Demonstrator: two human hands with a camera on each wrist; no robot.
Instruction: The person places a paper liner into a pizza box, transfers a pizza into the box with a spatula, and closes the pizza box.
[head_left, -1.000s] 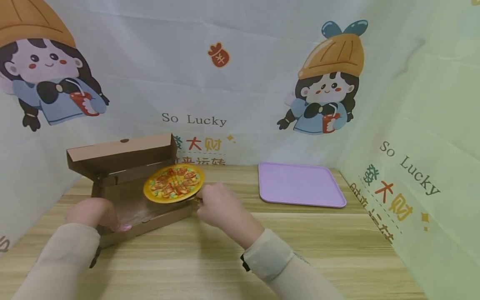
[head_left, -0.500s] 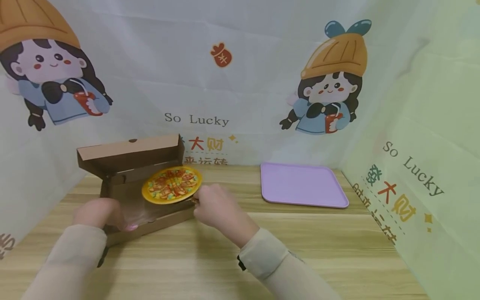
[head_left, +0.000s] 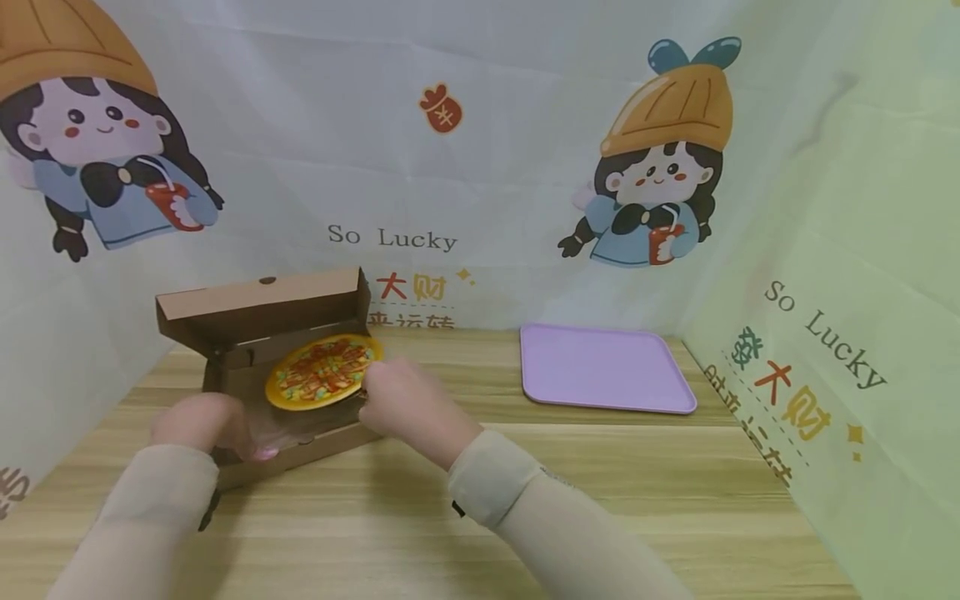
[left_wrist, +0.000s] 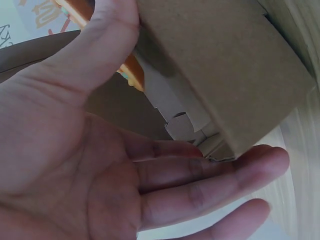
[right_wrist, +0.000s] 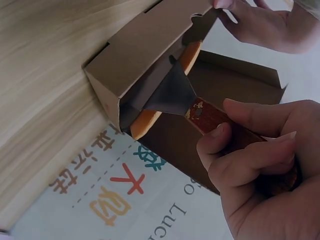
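Observation:
An open cardboard pizza box [head_left: 326, 446] sits on the table at the left, its lid raised at the back. My left hand [head_left: 198, 423] holds the box's near left corner, thumb over the front wall; the left wrist view shows the other fingers stretched along the cardboard outside. In my right hand [right_wrist: 260, 170] is the dark red wooden handle of a spatula [right_wrist: 172, 92] with a flat metal blade. On that blade rests a toy pizza [head_left: 322, 375] with a yellow rim, tilted over the box's inside. Whether it touches the box floor I cannot tell.
A lilac tray [head_left: 607, 371] lies at the back right of the wood-grain table [head_left: 585, 475]. Printed cloth [head_left: 510, 167] with cartoon figures hangs behind and at both sides.
My right hand has moved left with the spatula, bringing the pizza further over the box. The left hand stays on the box's corner.

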